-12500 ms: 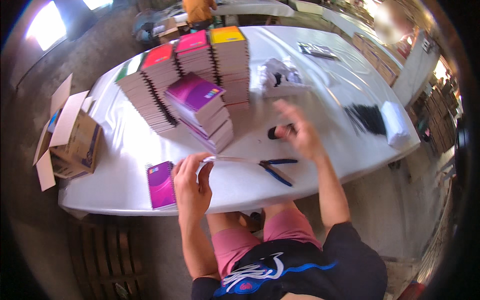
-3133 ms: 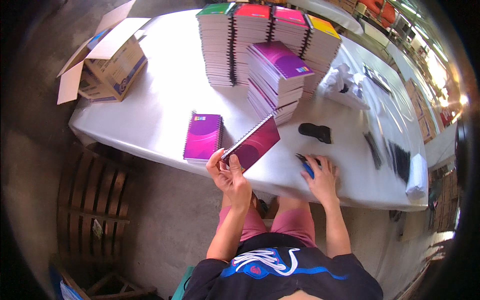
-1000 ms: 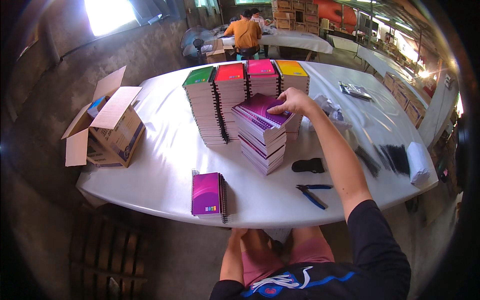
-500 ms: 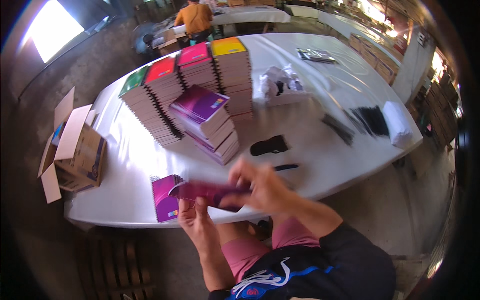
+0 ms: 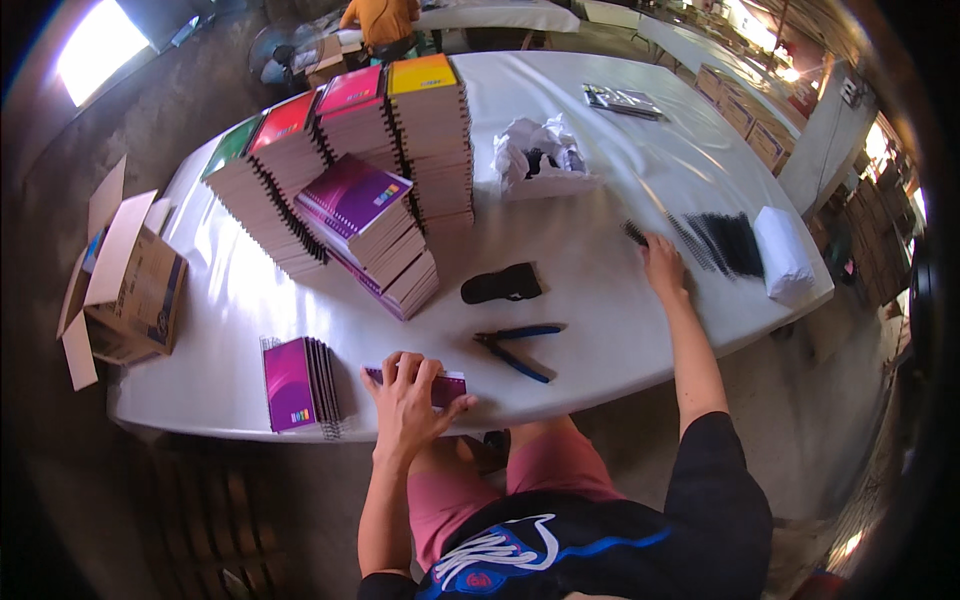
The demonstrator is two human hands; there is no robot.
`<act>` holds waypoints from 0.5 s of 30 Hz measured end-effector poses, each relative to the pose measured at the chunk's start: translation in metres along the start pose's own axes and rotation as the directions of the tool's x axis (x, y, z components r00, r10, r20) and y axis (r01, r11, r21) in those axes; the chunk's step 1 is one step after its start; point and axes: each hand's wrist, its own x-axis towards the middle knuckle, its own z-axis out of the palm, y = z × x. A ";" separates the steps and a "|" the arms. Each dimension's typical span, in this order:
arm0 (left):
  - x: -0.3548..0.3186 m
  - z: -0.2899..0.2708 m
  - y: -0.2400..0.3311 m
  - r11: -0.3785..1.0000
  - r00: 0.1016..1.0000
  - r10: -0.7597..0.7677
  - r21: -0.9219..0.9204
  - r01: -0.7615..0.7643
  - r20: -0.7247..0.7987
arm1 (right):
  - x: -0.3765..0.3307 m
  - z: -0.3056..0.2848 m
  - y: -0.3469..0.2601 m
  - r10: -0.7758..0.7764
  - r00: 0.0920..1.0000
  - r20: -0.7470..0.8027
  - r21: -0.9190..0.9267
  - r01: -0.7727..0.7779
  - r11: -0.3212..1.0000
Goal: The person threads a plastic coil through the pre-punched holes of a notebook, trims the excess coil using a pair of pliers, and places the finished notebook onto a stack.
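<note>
By the left hand (image 5: 408, 400), left of the pliers (image 5: 515, 352), a purple notebook (image 5: 449, 390) is gripped at the table (image 5: 605, 340) edge, no longer raised between both hands. The right hand (image 5: 662, 265) is thus apparently freed: black coils (image 5: 633, 232) right of and beyond the pliers are touched, but whether they are gripped cannot be told. Small multicoloured lettering is borne by the purple stack (image 5: 352, 190), left of and beyond the pliers.

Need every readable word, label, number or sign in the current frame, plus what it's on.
Nothing reads clearly enough to quote.
Purple notebook, front left: coloured blocks, too small to read.
Purple stack's top cover: same.
Red cover, pink cover, yellow cover: tiny print, too small.
Flat pack, far side: too small.
Carton: dark printing, blurred.
Black shirt: stylised white lettering, distorted, unreadable.
</note>
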 end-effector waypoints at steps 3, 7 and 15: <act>-0.007 0.029 -0.005 0.999 0.967 -0.036 0.024 0.044 -0.252 | 0.016 -0.014 -0.003 -0.024 1.000 0.016 0.017 0.024 1.000; -0.008 0.040 -0.001 0.992 0.878 -0.040 0.087 0.092 -0.477 | 0.014 -0.028 -0.003 -0.266 0.917 -0.298 -0.071 0.256 0.964; -0.016 0.052 -0.006 0.992 0.877 -0.043 0.081 0.094 -0.479 | -0.118 -0.110 -0.181 -0.549 0.826 0.129 0.894 0.143 0.425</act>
